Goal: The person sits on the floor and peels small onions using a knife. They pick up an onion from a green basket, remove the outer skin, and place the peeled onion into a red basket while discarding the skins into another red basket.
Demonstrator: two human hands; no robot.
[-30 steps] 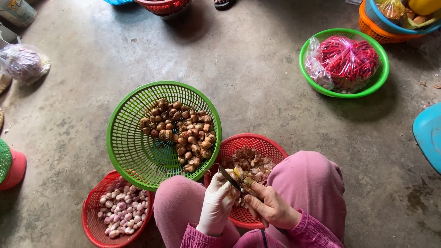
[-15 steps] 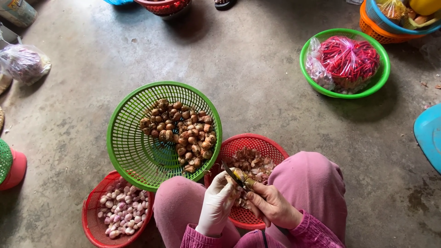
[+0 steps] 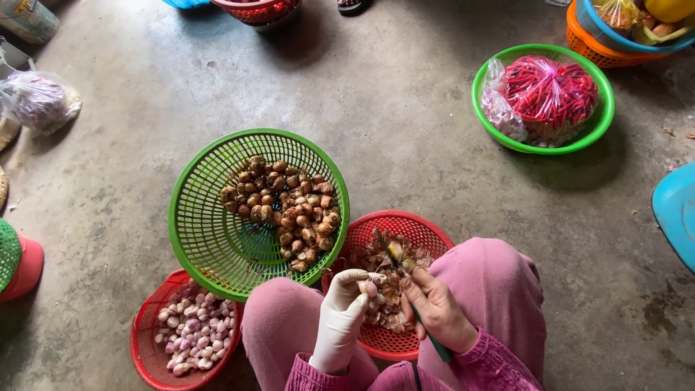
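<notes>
Concrete floor (image 3: 405,130), grey and stained, carries all the items. Large green basket (image 3: 210,239), tilted toward the person, holds a heap of brown, unpeeled shallots (image 3: 286,206) along its right side. Red basket (image 3: 427,232), just right of it and between the pink-clad knees, collects dry brown skins (image 3: 380,308). A lower red basket (image 3: 148,355) at the left knee contains peeled shallots (image 3: 192,333), pale pink and white. A green bowl (image 3: 604,116) at upper right holds bagged red chillies (image 3: 550,90).

Left hand (image 3: 340,318), in a white glove, pinches 1 small shallot (image 3: 371,288) at its fingertips; the bulb is pinkish and glossy, over the skins basket. Right hand (image 3: 438,311), bare, is clenched around a green-handled knife (image 3: 416,315), the blade pointing up-left, just beside the shallot.
</notes>
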